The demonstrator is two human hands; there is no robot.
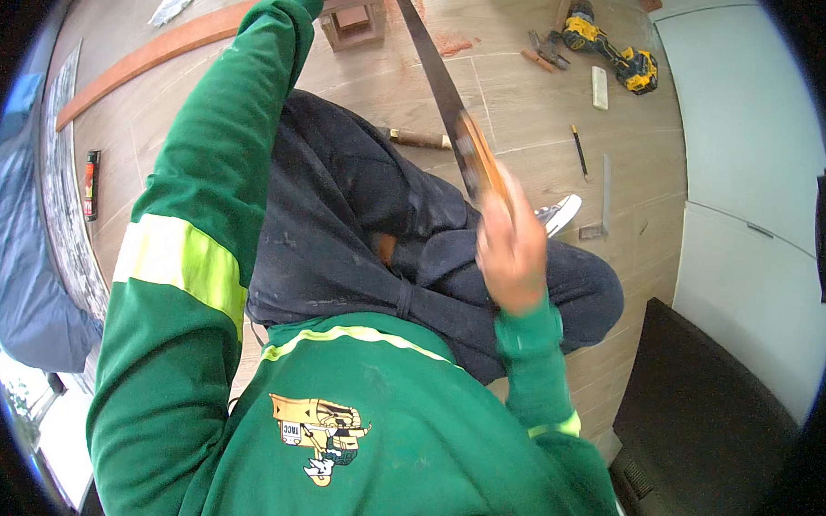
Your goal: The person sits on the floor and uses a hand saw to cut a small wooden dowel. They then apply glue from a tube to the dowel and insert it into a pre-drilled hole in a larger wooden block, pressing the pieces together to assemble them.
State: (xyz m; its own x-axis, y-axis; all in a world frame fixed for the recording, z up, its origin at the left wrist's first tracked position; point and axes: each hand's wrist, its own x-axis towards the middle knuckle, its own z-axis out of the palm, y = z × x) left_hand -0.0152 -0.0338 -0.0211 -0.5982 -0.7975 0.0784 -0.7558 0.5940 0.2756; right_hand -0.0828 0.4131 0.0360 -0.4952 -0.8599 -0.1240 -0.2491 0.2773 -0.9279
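Observation:
My right hand [513, 250] is closed around the wooden handle [484, 160] of a handsaw. Its long dark blade [432, 71] runs up and away to the top edge of the picture, where the far end is cut off. Blur on the hand and handle points to motion. My left arm [205, 174], in a green sleeve with a reflective band, stretches to the top edge; the hand itself lies beyond the picture. Beside that cuff stands a small wooden box-like support [352, 24], with reddish sawdust [451, 46] on the floor near the blade.
A long reddish board [156, 53] lies at the upper left, near a dark red tube [92, 185]. To the right are a yellow-black cordless drill [610, 51], a hammer [548, 48], a pencil [579, 152] and a try square [606, 197]. White cabinets [745, 137] bound the right side.

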